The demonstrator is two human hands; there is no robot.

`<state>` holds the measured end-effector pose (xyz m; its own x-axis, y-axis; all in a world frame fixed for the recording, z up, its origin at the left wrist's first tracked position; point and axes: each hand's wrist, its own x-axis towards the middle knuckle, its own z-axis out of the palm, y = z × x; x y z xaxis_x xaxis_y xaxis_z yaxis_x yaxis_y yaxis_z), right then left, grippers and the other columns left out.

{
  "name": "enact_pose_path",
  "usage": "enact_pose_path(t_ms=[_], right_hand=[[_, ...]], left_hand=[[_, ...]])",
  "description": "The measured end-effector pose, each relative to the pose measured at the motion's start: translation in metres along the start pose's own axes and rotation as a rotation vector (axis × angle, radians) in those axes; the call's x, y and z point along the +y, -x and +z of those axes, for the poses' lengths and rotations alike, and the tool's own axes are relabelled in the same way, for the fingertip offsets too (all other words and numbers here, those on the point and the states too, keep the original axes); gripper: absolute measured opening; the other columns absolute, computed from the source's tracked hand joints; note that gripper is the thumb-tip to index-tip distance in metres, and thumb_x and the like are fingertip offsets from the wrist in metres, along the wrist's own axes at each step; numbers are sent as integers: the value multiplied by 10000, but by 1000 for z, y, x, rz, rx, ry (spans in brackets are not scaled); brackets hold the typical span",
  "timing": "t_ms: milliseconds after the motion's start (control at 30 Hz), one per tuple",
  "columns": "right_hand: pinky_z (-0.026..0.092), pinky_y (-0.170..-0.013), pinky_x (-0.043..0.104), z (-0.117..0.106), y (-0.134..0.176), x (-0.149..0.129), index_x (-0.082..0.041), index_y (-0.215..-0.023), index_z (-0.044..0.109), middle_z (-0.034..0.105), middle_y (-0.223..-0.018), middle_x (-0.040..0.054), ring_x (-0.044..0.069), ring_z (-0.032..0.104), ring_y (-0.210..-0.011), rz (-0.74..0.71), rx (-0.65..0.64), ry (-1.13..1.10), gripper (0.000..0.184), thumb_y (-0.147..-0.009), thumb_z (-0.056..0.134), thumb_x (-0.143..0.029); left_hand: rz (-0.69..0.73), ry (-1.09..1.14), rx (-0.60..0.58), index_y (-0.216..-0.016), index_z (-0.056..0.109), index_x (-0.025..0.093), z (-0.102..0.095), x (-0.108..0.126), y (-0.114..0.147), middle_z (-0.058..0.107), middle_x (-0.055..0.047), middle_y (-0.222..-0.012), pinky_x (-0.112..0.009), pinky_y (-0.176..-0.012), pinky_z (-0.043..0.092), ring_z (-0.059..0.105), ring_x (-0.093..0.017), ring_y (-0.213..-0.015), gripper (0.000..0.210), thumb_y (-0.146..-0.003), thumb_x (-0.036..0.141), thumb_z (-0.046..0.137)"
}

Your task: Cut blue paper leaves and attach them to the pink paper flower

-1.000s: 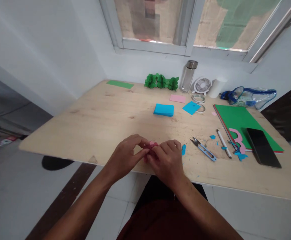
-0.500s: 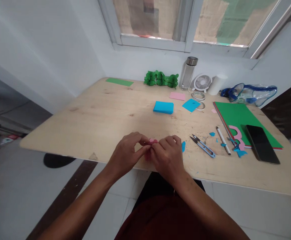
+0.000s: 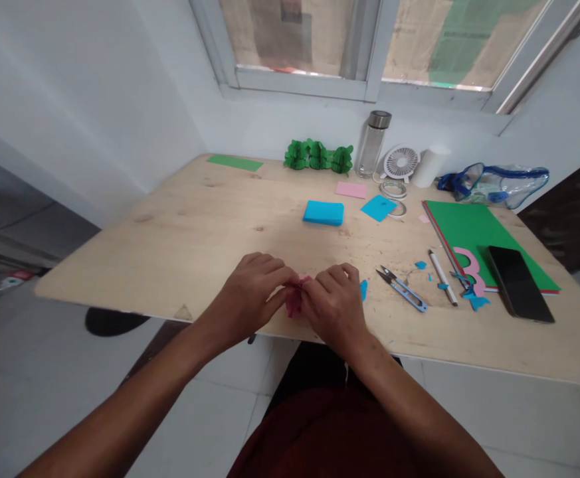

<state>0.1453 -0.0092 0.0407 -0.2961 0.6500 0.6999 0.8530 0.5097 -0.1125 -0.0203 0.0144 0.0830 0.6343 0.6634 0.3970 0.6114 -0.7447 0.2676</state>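
Between my two hands is a small piece of pink paper (image 3: pixel 294 303), partly hidden by the fingers, so its full shape does not show. My left hand (image 3: pixel 252 292) pinches its upper left side between thumb and fingers. On the other side my right hand (image 3: pixel 334 299) has its fingers closed on the same paper. Both hands are over the table's front edge. A blue paper scrap (image 3: pixel 364 290) lies just beside my right hand, and light-blue thread snips (image 3: pixel 402 288) rest farther right.
Beyond my hands sit a blue paper stack (image 3: pixel 323 213), a pink sheet (image 3: pixel 351 190) and a green paper garland (image 3: pixel 318 156). A bottle (image 3: pixel 372 146), small fan (image 3: pixel 401 163) and tape rolls (image 3: pixel 393 190) stand behind. At right are a pen (image 3: pixel 442 277), green sheets (image 3: pixel 483 239) and phone (image 3: pixel 519 284).
My left hand has shifted slightly up, its wrist a little more to the left. More of the pink paper shows below the fingers. Both hands keep hold of it.
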Motion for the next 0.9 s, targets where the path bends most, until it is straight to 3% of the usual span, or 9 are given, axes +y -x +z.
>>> enact_pose_path(t_ms=[367,900], right_hand=[[301,-738,354,4,2,0,-191,-633,561,562,-580,8,173,444,-657,-1,-2,-30,263,-886,509,-237],[297,-758,358,5,3,0,-188,-648,567,556,-582,6,166,441,-654,4,4,-21,260,-889,528,-277]], left_hand=[[378,-264,-150,-660,583,182,-8,-10,-22,568,-22,-671,-346,-714,381,483,-167,-650,233,-850,106,471],[374,-272,-166,-644,575,175,-9,-8,-26,566,-33,-666,-348,-706,383,473,-172,-653,254,-858,110,455]])
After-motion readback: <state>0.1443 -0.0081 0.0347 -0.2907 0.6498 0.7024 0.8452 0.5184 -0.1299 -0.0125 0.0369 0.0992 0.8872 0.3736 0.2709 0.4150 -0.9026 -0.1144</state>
